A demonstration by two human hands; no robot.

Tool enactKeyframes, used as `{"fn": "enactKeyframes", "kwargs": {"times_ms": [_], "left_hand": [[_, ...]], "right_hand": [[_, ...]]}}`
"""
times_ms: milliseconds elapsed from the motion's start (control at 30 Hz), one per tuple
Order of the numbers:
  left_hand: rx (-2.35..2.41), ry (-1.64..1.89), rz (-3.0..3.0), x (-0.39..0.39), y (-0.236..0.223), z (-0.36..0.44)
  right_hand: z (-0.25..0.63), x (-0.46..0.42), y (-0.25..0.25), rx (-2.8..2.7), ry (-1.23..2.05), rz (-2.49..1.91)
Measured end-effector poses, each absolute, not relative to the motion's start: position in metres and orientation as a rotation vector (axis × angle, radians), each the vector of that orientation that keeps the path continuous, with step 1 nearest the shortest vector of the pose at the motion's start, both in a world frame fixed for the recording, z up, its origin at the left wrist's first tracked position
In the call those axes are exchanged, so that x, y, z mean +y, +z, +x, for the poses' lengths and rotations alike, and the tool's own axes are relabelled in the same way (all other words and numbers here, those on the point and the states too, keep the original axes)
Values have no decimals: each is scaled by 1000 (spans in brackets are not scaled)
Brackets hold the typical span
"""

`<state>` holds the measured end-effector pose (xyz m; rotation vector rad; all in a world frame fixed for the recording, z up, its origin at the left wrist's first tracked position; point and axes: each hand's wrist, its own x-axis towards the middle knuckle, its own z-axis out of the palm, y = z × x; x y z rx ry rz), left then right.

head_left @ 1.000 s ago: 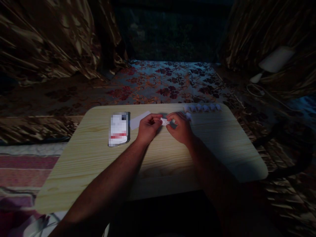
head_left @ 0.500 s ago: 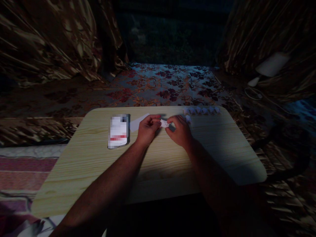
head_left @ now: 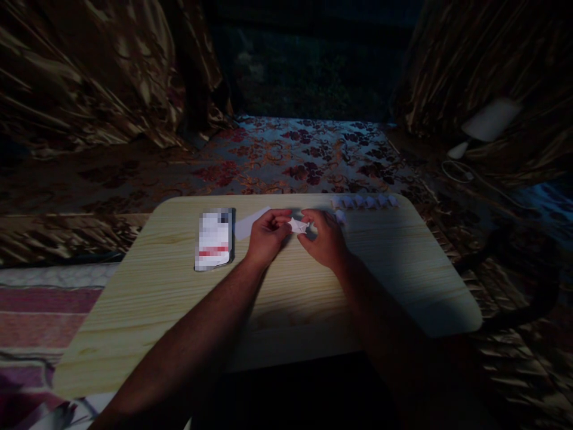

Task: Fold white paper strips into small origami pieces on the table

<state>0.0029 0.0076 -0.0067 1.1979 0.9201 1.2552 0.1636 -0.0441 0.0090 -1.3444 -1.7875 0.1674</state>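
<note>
My left hand (head_left: 267,234) pinches a small white folded paper piece (head_left: 298,225) by its left end, between thumb and fingers. The piece has pointed corners and crease lines on its face. My right hand (head_left: 326,237) curves around the piece's right side, thumb and forefinger apart with a gap between them; contact with the paper cannot be made out clearly. A flat white paper strip (head_left: 251,223) lies on the table, partly hidden behind my left hand.
The pale wooden table (head_left: 188,310) has rounded corners. On its left lies a blurred white phone-shaped thing (head_left: 213,239). Several small folded paper pieces (head_left: 364,202) stand in a row at the back right, with another (head_left: 341,217) beside my right hand. A white lamp (head_left: 491,119) stands beyond.
The fingers of my right hand have parted slightly from the folded paper, and more of its creased face shows. My left hand keeps its grip in nearly the same place.
</note>
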Motion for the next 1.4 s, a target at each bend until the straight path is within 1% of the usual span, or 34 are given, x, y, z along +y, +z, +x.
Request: {"fn": "enactKeyframes", "kwargs": {"times_ms": [267, 433, 567, 767, 1067, 1400], "left_hand": [[897, 1227, 1186, 5, -3, 3], [994, 1280, 1307, 3, -2, 6], [1020, 1278, 1381, 2, -4, 7], [1029, 1265, 1384, 4, -5, 5], [1050, 1242, 1400, 6, -8, 5], [1082, 1210, 1426, 8, -11, 3]], "right_hand": [[171, -42, 10, -1711, 46, -1422], [200, -35, 12, -1427, -144, -1687], [225, -34, 18, -1222, -199, -1949], [245, -35, 16, -1100, -139, -2190], [252, -34, 8, -1098, 11, -2339], [250, -34, 8, -1121, -1, -2395]]}}
